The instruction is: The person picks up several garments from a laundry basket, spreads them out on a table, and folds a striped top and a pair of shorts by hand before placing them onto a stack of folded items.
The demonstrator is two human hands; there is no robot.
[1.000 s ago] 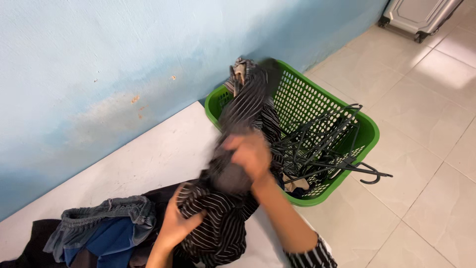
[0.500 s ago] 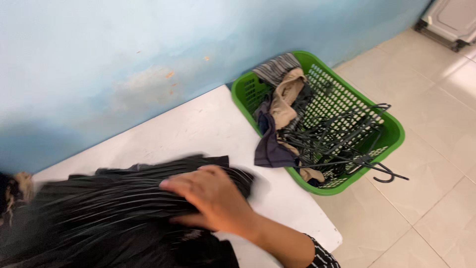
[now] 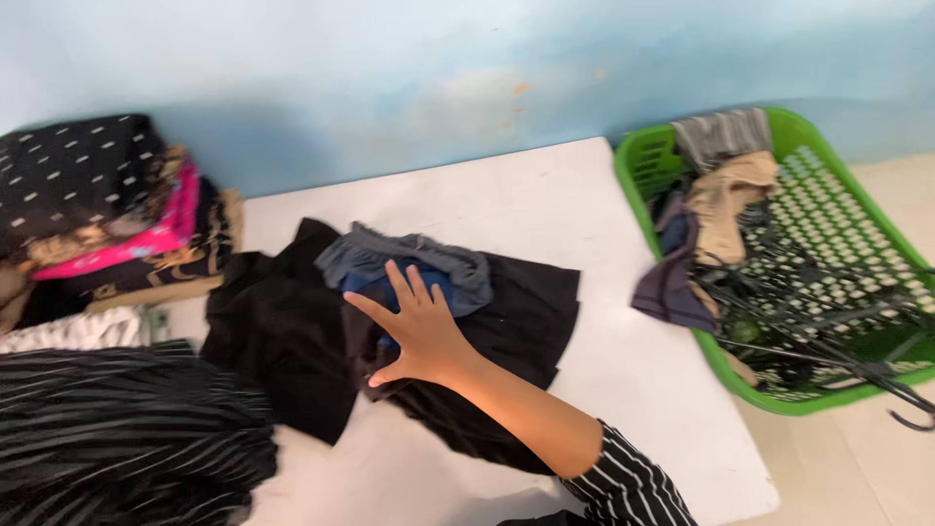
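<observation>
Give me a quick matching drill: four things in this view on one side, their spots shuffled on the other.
Things:
1. green basket
2. folded stack
3. right hand
4. black hangers

Places:
A. far left, against the wall
B. flat on the black garment
C. on the floor past the white table, at its right end
D. piled inside the basket

Pairs: 1-C, 2-A, 3-B, 4-D

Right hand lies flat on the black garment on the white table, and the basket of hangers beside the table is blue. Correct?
Not quite. The head view shows the basket is green. The right hand does lie flat on the black garment on the white table.
</observation>
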